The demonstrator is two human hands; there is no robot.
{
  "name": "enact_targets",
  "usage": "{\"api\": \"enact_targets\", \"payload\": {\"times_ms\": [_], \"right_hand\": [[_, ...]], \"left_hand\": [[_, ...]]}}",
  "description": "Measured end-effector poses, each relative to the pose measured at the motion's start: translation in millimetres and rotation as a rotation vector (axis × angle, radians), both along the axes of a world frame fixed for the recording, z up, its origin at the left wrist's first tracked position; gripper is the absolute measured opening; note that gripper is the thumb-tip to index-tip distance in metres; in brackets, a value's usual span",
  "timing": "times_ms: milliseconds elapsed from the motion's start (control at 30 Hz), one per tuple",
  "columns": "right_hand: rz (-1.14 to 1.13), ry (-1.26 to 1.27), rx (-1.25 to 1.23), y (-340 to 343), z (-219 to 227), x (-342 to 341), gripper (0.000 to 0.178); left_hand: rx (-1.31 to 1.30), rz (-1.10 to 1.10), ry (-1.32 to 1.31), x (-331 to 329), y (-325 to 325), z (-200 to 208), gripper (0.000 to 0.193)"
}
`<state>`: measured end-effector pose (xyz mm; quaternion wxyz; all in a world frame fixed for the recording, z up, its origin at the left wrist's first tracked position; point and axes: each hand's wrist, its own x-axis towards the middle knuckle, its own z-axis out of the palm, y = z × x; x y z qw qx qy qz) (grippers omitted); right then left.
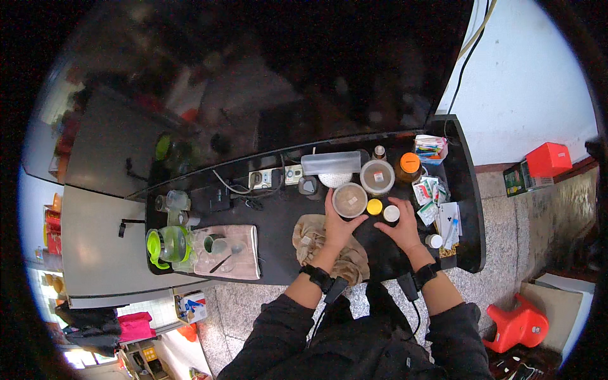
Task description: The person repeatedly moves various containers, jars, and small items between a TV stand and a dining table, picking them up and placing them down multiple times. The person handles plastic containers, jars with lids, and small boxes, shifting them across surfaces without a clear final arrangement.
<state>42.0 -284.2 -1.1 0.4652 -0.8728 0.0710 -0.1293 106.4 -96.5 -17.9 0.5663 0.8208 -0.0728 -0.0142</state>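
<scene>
My left hand (339, 229) is wrapped round a round clear-lidded tub (349, 199) with brownish contents, its thumb and fingers on either side. Close by on the right, my right hand (404, 229) curls its thumb and fingers round a small white-capped bottle (391, 214). Between the two hands stands a yellow-capped bottle (374, 206). Behind the tub sits a second round lidded tub (377, 176). A crumpled brown cloth (310, 231) lies under and beside my left wrist.
An orange-lidded jar (410, 163), a box of packets (431, 149), loose sachets (427, 195), cards (449, 218) and another white-capped bottle (434, 241) are at the right. Leftward are a power strip (266, 179), a pink towel (250, 253) with cups, and a green-lidded jug (174, 244). A dark screen rises behind.
</scene>
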Motion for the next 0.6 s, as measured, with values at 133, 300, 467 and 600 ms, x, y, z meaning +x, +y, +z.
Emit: {"api": "enact_targets", "payload": {"times_ms": [133,300,467,600], "right_hand": [[0.005,0.005,0.059,1.5,-4.6,3.8,0.061],[-0.001,-0.120,0.028,6.0,-17.6,11.7,0.056],[0.028,0.007,0.185,8.2,-14.2,10.4,0.053],[0.083,-0.049,0.112,10.7,-7.8,13.2,0.049]], "left_hand": [[-0.066,0.011,0.005,3.4,-4.1,2.4,0.094],[-0.068,0.048,0.024,-4.7,-0.1,12.2,0.089],[-0.048,0.061,-0.035,-11.7,8.2,19.1,0.088],[-0.036,0.022,-0.001,-17.5,12.5,15.5,0.089]]}}
